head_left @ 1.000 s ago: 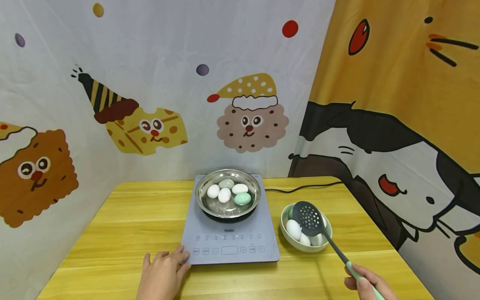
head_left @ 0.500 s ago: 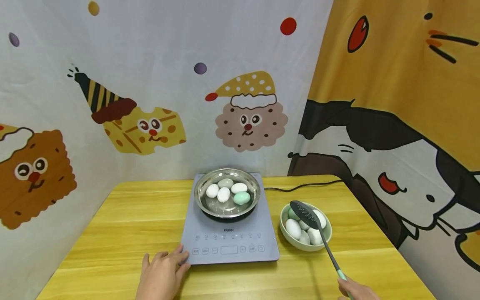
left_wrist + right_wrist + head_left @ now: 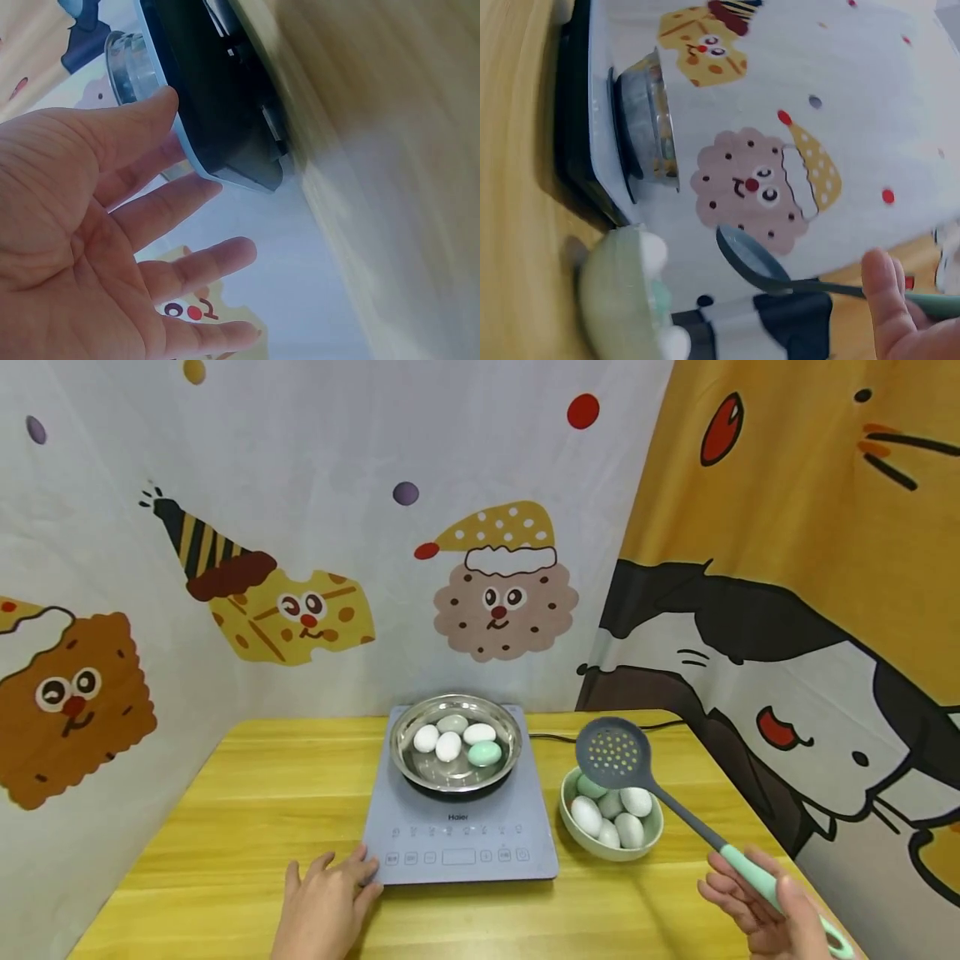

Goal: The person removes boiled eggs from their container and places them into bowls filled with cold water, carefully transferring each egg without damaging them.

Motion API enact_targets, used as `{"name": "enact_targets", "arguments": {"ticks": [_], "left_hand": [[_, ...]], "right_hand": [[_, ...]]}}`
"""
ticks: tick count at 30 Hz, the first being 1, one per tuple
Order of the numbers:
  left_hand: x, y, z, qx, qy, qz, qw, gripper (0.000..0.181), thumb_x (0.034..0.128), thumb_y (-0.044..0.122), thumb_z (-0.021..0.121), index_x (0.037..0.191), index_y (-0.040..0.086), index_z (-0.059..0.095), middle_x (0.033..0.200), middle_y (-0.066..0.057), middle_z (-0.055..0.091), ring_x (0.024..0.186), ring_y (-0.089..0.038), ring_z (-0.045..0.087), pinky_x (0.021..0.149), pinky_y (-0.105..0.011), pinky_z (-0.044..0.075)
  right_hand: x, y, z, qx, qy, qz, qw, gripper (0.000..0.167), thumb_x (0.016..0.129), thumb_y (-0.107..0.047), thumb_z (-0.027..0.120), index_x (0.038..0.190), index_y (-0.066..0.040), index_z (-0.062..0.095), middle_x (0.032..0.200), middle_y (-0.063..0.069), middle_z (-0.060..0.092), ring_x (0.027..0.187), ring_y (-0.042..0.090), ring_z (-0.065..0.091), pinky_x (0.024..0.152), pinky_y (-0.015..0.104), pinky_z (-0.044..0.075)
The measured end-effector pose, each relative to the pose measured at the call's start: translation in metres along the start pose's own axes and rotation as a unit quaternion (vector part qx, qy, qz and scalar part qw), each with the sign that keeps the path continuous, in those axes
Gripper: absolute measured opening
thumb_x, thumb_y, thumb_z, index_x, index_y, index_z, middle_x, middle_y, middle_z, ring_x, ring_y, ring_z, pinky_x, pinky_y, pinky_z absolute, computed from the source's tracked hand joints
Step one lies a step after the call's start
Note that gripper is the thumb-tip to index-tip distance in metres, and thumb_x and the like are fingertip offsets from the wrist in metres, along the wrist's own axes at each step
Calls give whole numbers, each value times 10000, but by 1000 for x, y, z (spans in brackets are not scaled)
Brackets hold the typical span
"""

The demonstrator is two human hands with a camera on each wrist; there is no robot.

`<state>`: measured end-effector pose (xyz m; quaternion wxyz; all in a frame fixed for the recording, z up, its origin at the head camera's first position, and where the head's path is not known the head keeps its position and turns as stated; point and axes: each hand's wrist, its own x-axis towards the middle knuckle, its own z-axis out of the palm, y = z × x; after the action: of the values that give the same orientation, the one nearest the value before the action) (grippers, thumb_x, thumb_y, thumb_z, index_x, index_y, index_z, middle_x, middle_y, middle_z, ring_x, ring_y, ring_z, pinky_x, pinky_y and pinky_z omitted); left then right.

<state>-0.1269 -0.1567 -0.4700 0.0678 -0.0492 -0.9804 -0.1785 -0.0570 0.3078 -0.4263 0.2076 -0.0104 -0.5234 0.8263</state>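
Note:
My right hand (image 3: pixel 772 902) holds the mint-green handle of a skimmer, its thumb laid along the grip. The skimmer's dark grey perforated head (image 3: pixel 613 752) is tilted up above the back of the egg bowl, with nothing in it. Several white, pale green and green eggs (image 3: pixel 628 831) fill the light green bowl (image 3: pixel 617 853). My left hand (image 3: pixel 322 902) rests at the front left corner of the induction cooktop (image 3: pixel 495 827); in the left wrist view its thumb and a finger touch the edge, the others spread straight. On the cooktop stands a steel pan (image 3: pixel 420 781) holding several eggs (image 3: pixel 448 746).
The wooden table (image 3: pixel 262 810) spreads on both sides of the cooktop. A black cord (image 3: pixel 552 737) runs from the cooktop's back to the right. Behind hangs a cartoon-printed curtain (image 3: pixel 322 460), close to the table's back edge.
My right hand first dipped left with the skimmer, then lifted it off the bowl, turning its head upright. More eggs in the bowl now show. My left hand stays put.

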Motion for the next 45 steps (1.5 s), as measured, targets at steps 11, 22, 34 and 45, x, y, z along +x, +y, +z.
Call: {"name": "enact_targets", "arguments": {"ticks": [11, 22, 34, 45], "left_hand": [[0, -1, -3, 172, -129, 67, 9997, 390, 875, 366, 877, 1216, 189, 808, 1405, -81, 736, 1351, -546, 598, 1075, -950, 227], [-2, -2, -2, 261, -200, 216, 9992, 424, 857, 412, 879, 1221, 209, 801, 1419, -67, 729, 1313, -536, 626, 1059, -955, 244], [-1, -2, -3, 112, -323, 54, 9994, 413, 874, 394, 872, 1232, 200, 801, 1433, -75, 720, 1308, -543, 624, 1075, -951, 223], [-2, -1, -4, -20, -336, 42, 9994, 420, 897, 380, 857, 1259, 179, 786, 1440, -94, 711, 1317, -553, 614, 1087, -945, 209]], "right_hand": [[67, 1, 108, -3842, -2897, -2263, 8469, 364, 1040, 91, 588, 1383, 7, 677, 1088, 14, 823, 943, 106, 799, 874, 229, 646], [99, 38, 152, -5065, -3774, -2686, 7272, 358, 1103, -182, 613, 1447, -92, 659, 1403, 40, 734, 1222, 182, 742, 1002, 422, 636], [93, 39, 151, -4737, -4048, -2763, 7317, 326, 1078, -106, 631, 1396, -68, 690, 1339, 65, 767, 1171, 213, 770, 967, 410, 650], [88, 31, 133, -3915, -4168, -3364, 7482, 388, 949, 91, 697, 1321, -17, 721, 1076, 2, 830, 941, 103, 778, 862, 174, 610]]}}
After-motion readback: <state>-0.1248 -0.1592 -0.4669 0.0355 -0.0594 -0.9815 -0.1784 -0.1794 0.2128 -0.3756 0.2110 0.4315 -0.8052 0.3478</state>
